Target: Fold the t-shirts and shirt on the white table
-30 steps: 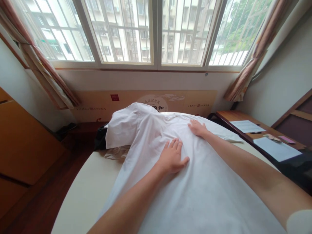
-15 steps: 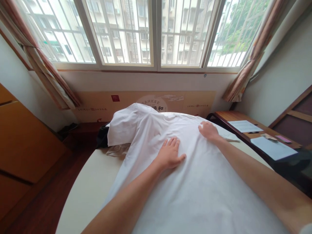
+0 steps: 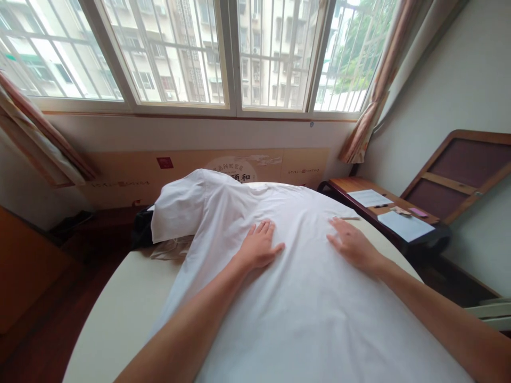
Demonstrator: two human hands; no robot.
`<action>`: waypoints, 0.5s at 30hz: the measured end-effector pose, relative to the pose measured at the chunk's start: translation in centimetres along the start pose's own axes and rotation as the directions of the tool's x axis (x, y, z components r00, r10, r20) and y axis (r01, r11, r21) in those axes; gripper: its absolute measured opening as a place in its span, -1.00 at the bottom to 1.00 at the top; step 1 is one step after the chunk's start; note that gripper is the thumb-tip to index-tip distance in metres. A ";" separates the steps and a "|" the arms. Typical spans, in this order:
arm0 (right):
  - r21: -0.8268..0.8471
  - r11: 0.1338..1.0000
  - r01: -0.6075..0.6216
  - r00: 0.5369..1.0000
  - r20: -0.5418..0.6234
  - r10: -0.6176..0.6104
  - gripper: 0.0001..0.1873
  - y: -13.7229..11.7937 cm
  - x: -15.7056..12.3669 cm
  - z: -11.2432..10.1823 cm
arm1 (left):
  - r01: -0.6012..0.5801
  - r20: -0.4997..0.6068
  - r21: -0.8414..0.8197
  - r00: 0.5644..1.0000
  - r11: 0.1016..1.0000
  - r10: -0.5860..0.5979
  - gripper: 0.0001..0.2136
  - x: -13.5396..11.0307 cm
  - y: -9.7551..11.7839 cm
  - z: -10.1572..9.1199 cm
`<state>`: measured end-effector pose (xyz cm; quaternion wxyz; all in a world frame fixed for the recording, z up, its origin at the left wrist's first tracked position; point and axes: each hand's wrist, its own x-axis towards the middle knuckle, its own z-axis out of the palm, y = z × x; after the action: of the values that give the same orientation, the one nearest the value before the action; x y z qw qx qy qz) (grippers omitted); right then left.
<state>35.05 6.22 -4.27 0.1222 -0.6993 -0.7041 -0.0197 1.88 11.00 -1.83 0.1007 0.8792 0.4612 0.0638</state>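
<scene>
A white button shirt [image 3: 303, 319] lies spread flat over a round cream tabletop [image 3: 120, 319], its upper part folded back in a loose heap [image 3: 179, 207] at the far left. My left hand [image 3: 259, 247] rests palm down on the middle of the shirt with its fingers spread. My right hand [image 3: 353, 250] presses flat on the shirt near its right side, a little apart from the left. Neither hand grips the cloth. A crumpled beige cloth [image 3: 171, 248] shows under the folded part.
A dark bag [image 3: 141, 229] sits behind the table's left edge. At the right stands a wooden desk [image 3: 351, 186] with papers [image 3: 405, 226] on it, and a wood-framed board [image 3: 451, 175] leans beyond. A printed cardboard panel [image 3: 199, 175] lines the wall under a barred window [image 3: 171, 53].
My right hand has slid toward me and outward across the shirt. My left hand has shifted only slightly. The view has turned to the right.
</scene>
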 end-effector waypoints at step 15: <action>0.070 0.996 0.046 0.991 0.120 -0.054 -0.23 -2.2 -7.5 -0.9 | 0.102 -0.112 0.048 0.989 0.994 -0.096 -0.42 0.8 -2.6 -0.2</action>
<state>32.89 -1.35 -4.58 0.1017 -0.6768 -0.7278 0.0436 0.21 13.08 -2.27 0.0546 0.8527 0.5109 0.0946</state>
